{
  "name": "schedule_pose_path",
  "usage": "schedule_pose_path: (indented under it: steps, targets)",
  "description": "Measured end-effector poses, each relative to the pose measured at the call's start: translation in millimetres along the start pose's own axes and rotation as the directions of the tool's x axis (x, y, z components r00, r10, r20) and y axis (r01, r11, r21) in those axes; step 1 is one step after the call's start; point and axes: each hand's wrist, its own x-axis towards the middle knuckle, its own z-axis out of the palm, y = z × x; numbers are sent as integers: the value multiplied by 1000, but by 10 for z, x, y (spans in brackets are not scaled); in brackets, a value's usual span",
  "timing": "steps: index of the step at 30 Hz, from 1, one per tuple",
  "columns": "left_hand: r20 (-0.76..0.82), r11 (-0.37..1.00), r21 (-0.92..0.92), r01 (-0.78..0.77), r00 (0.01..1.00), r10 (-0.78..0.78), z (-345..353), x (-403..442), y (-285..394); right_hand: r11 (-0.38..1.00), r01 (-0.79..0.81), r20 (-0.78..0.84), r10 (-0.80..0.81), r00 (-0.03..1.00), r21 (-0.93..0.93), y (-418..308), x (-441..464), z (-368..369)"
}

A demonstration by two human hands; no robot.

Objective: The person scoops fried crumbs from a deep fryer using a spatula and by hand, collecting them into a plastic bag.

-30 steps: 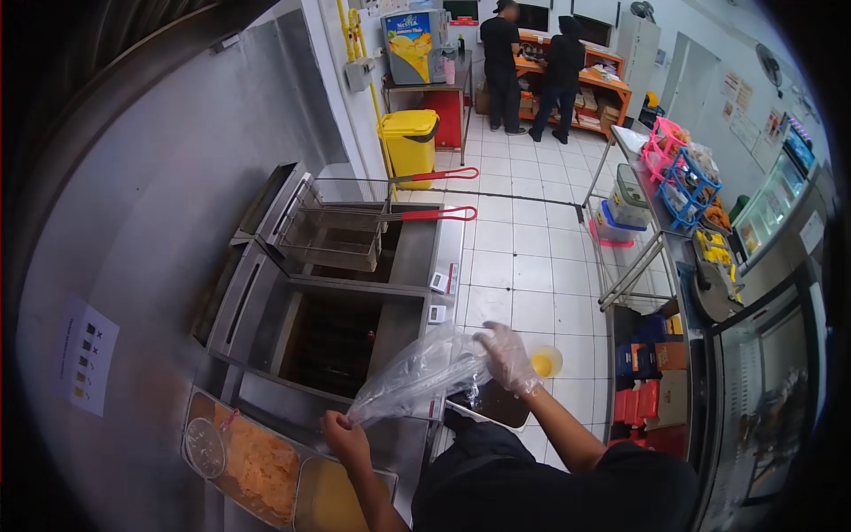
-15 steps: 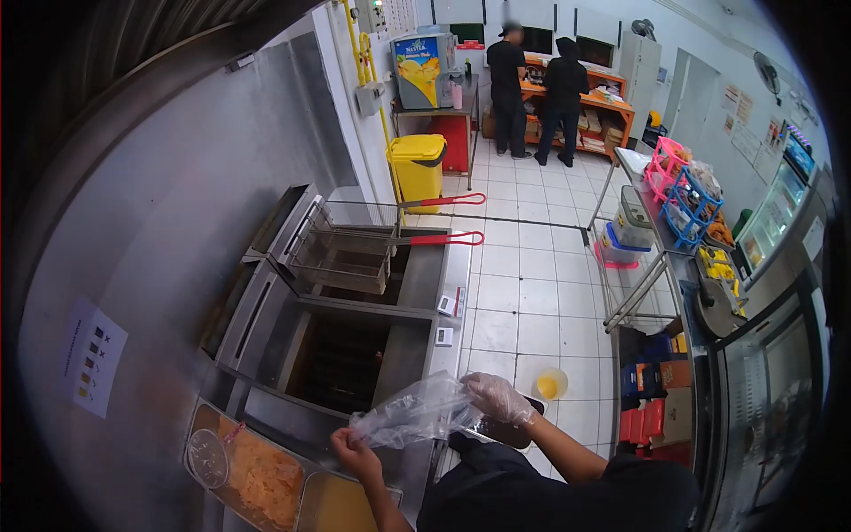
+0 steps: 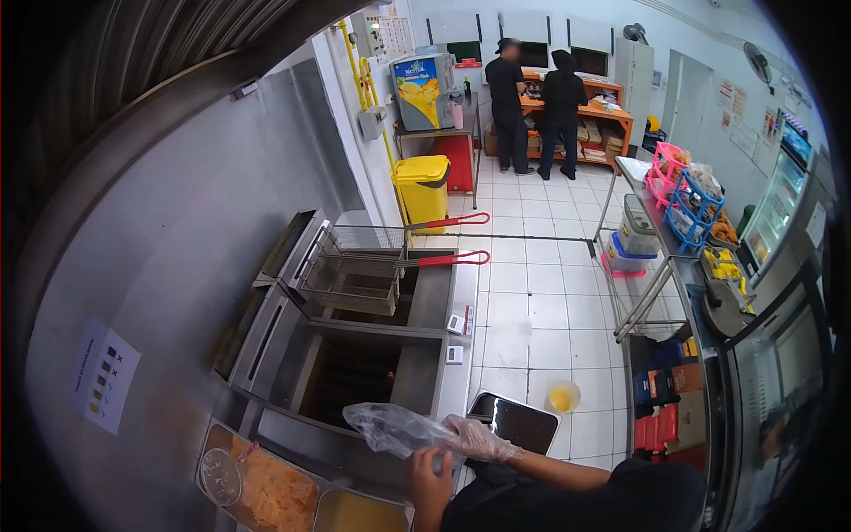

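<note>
A thin clear plastic bag (image 3: 390,427), puffed out toward the left, hangs over the front of the fryer. My right hand (image 3: 483,441), in a clear disposable glove, grips the bag's right end. Just below it, my bare left hand (image 3: 429,481) has its fingers curled at the bag's edge. Whether the plastic is a bag or a large loose glove is hard to tell. Left of my hands sit a metal pan of orange-coloured breaded food (image 3: 270,489), with a clear round container (image 3: 220,476) in it, and a pan of yellowish liquid (image 3: 359,514).
Fryer wells (image 3: 350,377) lie ahead, with red-handled wire baskets (image 3: 355,275) over the far one. On the floor are a dark-topped tray (image 3: 519,424) and a tub of yellow liquid (image 3: 563,397). A steel table (image 3: 651,199) runs along the right. Two people (image 3: 560,111) stand at the back.
My left hand has moved right, from the bag's far end to beside my right hand. The bag's left end now hangs free. The view has shifted slightly.
</note>
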Motion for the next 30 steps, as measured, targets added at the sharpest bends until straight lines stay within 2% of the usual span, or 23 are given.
schedule_pose_path:
  steps: [2,4,5,7,8,10,11,13,14,16,19,22,23,25,26,27,30]
  targets:
    - [-67,999,20,-26,997,27,127,66,-76,999,-20,43,18,999,35,-85,21,21]
    - [70,992,-102,73,995,-66,74,102,-155,997,-51,119,44,992,58,-253,1,-56]
    - [140,979,-157,127,985,-105,55,125,-199,970,-35,150,-1,989,240,-209,-3,-34]
    - [89,958,-253,135,989,-115,135,107,-392,819,-18,188,-110,976,573,-86,-11,8]
    - [66,945,-299,135,990,-121,172,94,-489,809,-7,197,-135,971,588,-66,-6,-11]
    - [-14,987,-156,48,999,-51,69,129,-350,786,10,210,-178,961,619,-49,-24,-50]
    - [-48,997,-82,9,999,-13,39,138,-299,807,-29,223,-128,966,590,-34,-36,-58]
    - [-50,995,-98,30,998,-35,116,138,-425,843,-109,245,-28,969,527,3,-62,-57]
    - [-54,993,-107,41,997,-47,150,145,-479,857,-100,207,-7,978,506,21,-74,-39]
    - [-31,976,-163,147,988,-154,93,171,-377,884,-83,129,27,991,460,73,-110,40]
    - [-25,950,-159,268,961,-275,86,160,-428,935,37,101,-77,992,352,119,-118,130]
    - [-23,927,-225,300,950,-313,96,184,-425,992,96,98,-104,990,79,-104,-167,37]
    - [-17,919,-259,296,950,-311,101,199,-442,987,102,105,-116,988,127,47,-128,122]
    - [-10,926,-173,336,939,-343,465,141,-1099,951,134,90,-165,982,278,103,-86,125]
    - [-6,924,-125,362,931,-365,611,135,-1369,946,10,174,-71,982,324,269,-16,166]
    - [62,768,-506,392,905,-421,622,178,-1381,923,11,170,-82,982,385,273,-3,128]
    - [119,863,-211,460,888,-444,456,241,-1422,874,34,67,-75,995,485,290,42,175]
